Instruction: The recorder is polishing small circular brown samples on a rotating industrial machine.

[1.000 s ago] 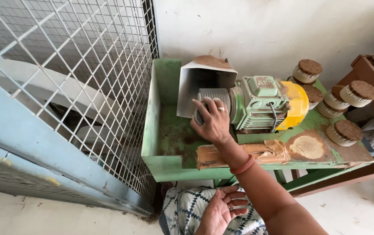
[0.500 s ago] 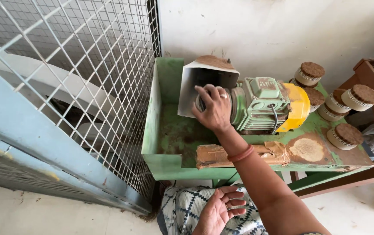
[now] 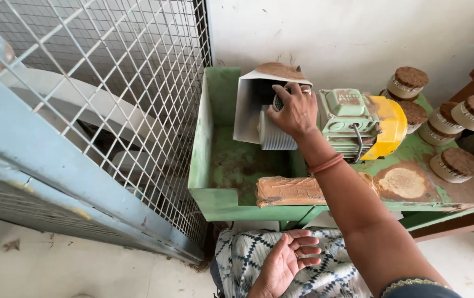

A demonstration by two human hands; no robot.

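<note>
Ribbed grey metal roller (image 3: 277,134) sits on the end of the green motor (image 3: 353,122), under the grey metal hood (image 3: 251,105), above the green metal counter (image 3: 231,165). Your right hand (image 3: 296,112) rests on top of it, fingers (image 3: 281,95) curled over its end. If the roller spins, it could catch them, and your red bangle (image 3: 326,164) could snag. Your left hand (image 3: 284,264) lies loose and empty on the patterned cloth (image 3: 242,259).

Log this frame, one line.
right hand: on ribbed spool at green motor | left hand: open, on lap cloth
</note>
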